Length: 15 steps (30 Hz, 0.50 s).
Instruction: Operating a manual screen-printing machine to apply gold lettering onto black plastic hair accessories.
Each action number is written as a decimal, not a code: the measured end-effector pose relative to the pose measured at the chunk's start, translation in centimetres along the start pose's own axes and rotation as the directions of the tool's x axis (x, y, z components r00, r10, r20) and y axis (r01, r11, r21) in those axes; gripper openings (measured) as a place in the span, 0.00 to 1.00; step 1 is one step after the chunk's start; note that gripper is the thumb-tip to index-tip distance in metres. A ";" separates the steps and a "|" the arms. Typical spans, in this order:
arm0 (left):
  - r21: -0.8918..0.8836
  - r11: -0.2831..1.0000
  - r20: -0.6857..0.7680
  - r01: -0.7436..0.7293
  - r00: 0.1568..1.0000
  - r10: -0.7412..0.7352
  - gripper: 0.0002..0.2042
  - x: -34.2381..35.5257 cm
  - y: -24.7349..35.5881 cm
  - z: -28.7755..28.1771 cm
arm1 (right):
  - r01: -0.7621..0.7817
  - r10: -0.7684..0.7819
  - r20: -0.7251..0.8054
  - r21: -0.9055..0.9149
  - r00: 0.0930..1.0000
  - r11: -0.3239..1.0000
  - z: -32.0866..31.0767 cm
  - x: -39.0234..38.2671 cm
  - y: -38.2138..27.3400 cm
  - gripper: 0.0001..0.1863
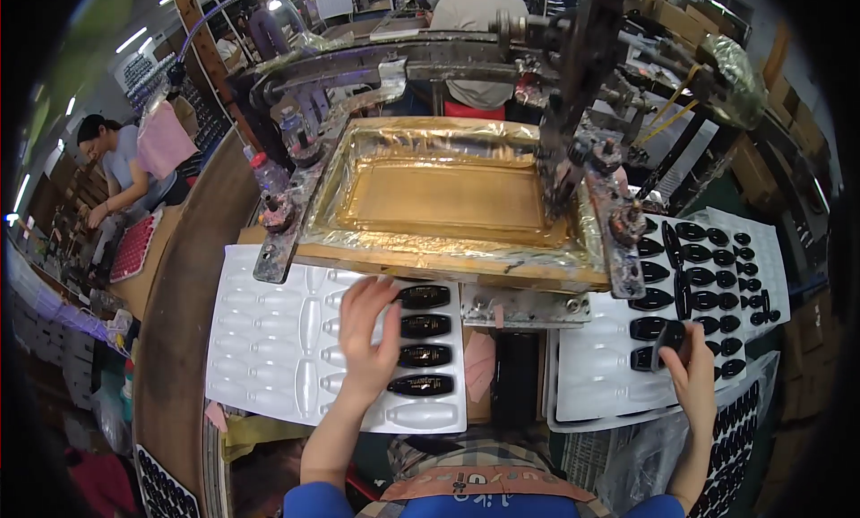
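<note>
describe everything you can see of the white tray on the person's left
The white tray looks like thin moulded plastic, with rows of shallow elongated hollows. It lies flat, its far right part hidden behind the wooden-edged frame. Four glossy black pieces with gold markings lie in the column along its right side; the hollow nearest the person there is bare. The left grip is over the tray beside these pieces; whether it touches anything is unclear.

Co-worker left, cardboard boxes right
</note>
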<state>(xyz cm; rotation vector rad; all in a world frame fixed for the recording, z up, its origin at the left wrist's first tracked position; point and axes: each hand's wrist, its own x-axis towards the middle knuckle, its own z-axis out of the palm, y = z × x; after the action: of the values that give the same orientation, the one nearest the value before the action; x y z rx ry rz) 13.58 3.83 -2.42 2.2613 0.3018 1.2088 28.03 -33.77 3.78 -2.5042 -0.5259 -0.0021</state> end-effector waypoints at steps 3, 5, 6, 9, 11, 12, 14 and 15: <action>-0.148 0.960 0.337 0.239 0.924 -0.178 0.08 4.3 0.4 3.8 | 0.139 -0.105 -0.129 0.292 0.986 0.946 1.8 2.7 -0.3 0.24; -0.077 0.993 0.290 -0.085 0.951 0.104 0.09 4.7 -2.8 7.0 | 0.191 -0.192 -0.041 0.442 0.980 0.877 2.9 5.0 -3.7 0.28; -0.089 0.992 0.283 -0.094 0.952 0.116 0.09 5.2 -2.7 7.5 | 0.271 -0.291 -0.012 0.404 0.957 0.874 3.4 6.1 -3.3 0.31; -0.268 0.963 0.215 0.041 0.976 0.018 0.09 6.9 -2.4 6.8 | 0.393 -0.430 0.022 0.368 0.902 0.843 4.3 7.7 -5.1 0.29; -0.405 0.906 0.196 0.122 0.980 -0.044 0.09 7.9 -2.4 7.2 | 0.454 -0.467 -0.042 0.327 0.883 0.829 5.5 9.0 -5.3 0.27; -0.463 0.871 0.195 0.163 0.978 -0.079 0.09 8.2 -2.4 6.9 | 0.414 -0.463 0.102 0.311 0.880 0.855 6.1 9.5 -5.3 0.26; -0.570 0.787 0.196 0.235 0.969 -0.148 0.09 8.7 -2.4 5.9 | 0.313 -0.378 0.240 0.271 0.894 0.911 7.0 10.0 -6.9 0.22; -0.611 0.745 0.192 0.266 0.964 -0.186 0.08 8.7 -2.3 4.7 | 0.327 -0.395 0.236 0.280 0.888 0.903 8.0 10.1 -7.6 0.22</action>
<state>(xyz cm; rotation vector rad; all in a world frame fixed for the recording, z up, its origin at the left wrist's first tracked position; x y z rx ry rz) 22.57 7.80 0.28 1.6340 0.0910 0.8656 33.62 -19.97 2.37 -2.1514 -1.0498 0.2696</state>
